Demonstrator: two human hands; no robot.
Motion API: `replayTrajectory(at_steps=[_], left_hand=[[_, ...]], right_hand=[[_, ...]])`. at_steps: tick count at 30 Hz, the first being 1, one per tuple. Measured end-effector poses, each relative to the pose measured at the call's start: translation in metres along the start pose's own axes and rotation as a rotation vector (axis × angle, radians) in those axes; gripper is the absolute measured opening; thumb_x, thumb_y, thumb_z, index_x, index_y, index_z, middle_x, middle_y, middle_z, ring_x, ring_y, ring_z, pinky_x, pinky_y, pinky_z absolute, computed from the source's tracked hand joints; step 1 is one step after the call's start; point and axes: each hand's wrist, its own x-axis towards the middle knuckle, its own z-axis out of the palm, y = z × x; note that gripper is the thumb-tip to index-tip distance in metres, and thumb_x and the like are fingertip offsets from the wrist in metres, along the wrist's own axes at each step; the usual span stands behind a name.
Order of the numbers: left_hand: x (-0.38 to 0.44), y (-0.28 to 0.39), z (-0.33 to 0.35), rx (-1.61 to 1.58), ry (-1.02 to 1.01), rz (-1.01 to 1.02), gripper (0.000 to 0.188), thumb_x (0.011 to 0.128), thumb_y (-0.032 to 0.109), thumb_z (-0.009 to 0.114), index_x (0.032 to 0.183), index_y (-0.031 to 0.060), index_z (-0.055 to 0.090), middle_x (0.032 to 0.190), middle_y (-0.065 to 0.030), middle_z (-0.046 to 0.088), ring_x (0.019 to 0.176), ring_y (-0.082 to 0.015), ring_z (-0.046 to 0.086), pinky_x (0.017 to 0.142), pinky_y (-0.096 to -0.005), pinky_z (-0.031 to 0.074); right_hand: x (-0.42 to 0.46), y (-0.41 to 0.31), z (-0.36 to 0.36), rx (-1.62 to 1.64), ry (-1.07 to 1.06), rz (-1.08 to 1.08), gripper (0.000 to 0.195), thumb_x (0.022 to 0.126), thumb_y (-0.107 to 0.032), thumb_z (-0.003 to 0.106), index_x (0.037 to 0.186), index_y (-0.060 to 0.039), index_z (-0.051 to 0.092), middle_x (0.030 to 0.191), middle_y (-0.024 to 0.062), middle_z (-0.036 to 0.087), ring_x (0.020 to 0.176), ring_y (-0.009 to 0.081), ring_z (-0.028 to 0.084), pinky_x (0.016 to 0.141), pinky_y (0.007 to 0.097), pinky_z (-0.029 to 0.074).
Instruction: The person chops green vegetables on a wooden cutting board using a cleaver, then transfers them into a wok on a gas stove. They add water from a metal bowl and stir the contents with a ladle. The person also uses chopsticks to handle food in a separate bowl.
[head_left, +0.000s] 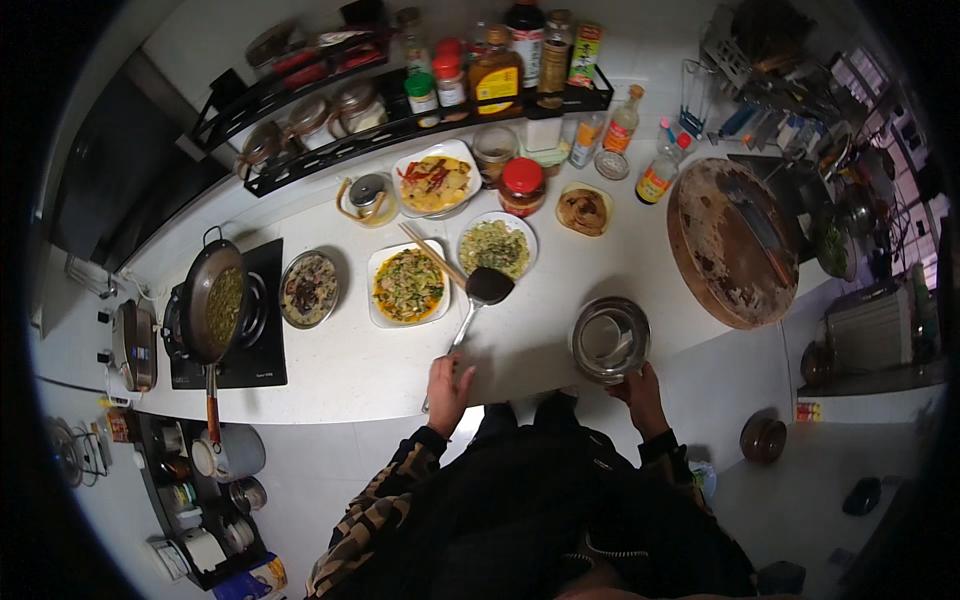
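Note:
My left hand (448, 394) lies over the handle of a wok spatula (490, 286), fingers across it and thumb apart; whether it grips is unclear. The dark spatula head reaches the rim of a round plate of chopped food (495, 247), near wooden chopsticks (433, 255). My right hand (641, 394) holds the near rim of a stainless steel bowl (611, 339) above or at the counter's front edge. No food shows in that bowl. Left of the spatula, a square white dish (409, 283) contains chopped green food in orange oil.
A wok (216, 300) with green food sits on an induction cooker (266, 360), its handle past the counter edge. A cleaver (757, 221) lies on a round chopping board (690, 247). Behind the dishes stand a red-lidded jar (523, 186) and a condiment rack (442, 116).

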Motion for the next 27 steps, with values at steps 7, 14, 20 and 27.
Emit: replayTrajectory(at_steps=[7, 14, 20, 27], left_hand=[[0.023, 0.160, 0.111, -0.679, -0.860, -0.285, 0.049, 0.101, 0.026, 0.070, 0.141, 0.0041, 0.052, 0.122, -0.0119, 0.064, 0.087, -0.0209, 0.069, 0.075, -0.0337, 0.057], [-0.004, 0.387, 0.265, -0.911, -1.392, -0.198, 0.064, 0.110, 0.027, 0.052, 0.164, 0.0118, 0.019, 0.146, -0.0134, 0.052, 0.120, -0.0210, 0.062, 0.096, -0.0390, 0.056], [-0.037, 0.536, 0.398, -0.911, -1.590, -0.224, 0.062, 0.109, 0.024, 0.055, 0.161, 0.0135, 0.024, 0.147, -0.0093, 0.052, 0.125, -0.0217, 0.061, 0.104, -0.0415, 0.054], [-0.002, 0.643, 0.517, -0.907, -1.595, -0.300, 0.051, 0.108, 0.026, 0.053, 0.155, 0.0139, 0.037, 0.143, -0.0089, 0.055, 0.122, -0.0227, 0.063, 0.102, -0.0418, 0.056]], right_hand=[[-0.019, 0.027, -0.137, -0.251, 0.090, -0.260, 0.040, 0.105, -0.026, 0.057, 0.137, -0.0044, 0.051, 0.107, 0.0096, 0.071, 0.084, 0.0184, 0.072, 0.073, 0.0333, 0.062], [-0.116, -0.086, -0.309, 0.038, 0.179, -0.180, 0.049, 0.105, -0.015, 0.056, 0.149, -0.0001, 0.041, 0.100, 0.0156, 0.072, 0.079, 0.0229, 0.075, 0.071, 0.0347, 0.064], [-0.164, -0.151, -0.470, 0.013, 0.384, -0.191, 0.052, 0.105, -0.011, 0.055, 0.153, 0.0005, 0.038, 0.094, 0.0142, 0.073, 0.073, 0.0210, 0.073, 0.072, 0.0360, 0.062], [-0.116, -0.185, -0.587, 0.190, 0.443, -0.312, 0.061, 0.109, -0.026, 0.057, 0.155, 0.0063, 0.035, 0.120, 0.0155, 0.067, 0.093, 0.0206, 0.071, 0.079, 0.0343, 0.061]])
